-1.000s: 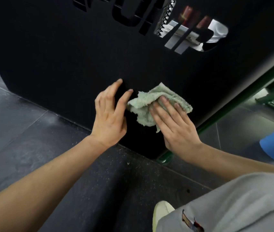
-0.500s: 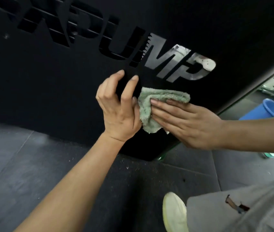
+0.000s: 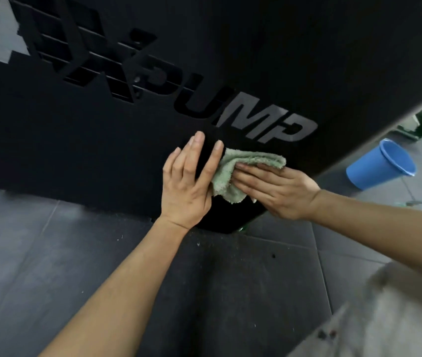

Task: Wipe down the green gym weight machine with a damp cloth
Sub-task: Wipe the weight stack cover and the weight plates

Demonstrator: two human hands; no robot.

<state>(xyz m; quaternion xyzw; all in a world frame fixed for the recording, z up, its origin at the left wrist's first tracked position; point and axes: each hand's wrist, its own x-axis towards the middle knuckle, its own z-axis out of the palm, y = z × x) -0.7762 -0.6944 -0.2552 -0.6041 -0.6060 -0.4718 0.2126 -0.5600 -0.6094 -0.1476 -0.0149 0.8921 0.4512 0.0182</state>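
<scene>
Pressing a pale green terry cloth (image 3: 240,173) flat against the black machine panel (image 3: 101,140) just below the cut-out PUMP lettering (image 3: 253,117), right hand (image 3: 271,186) fingers straight and together, left hand (image 3: 189,184) beside it, fingers spread on the panel, blue bucket (image 3: 379,164) on the floor at right.

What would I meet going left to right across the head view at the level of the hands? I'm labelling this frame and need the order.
Black panel → left hand → green cloth → right hand → blue bucket.
</scene>
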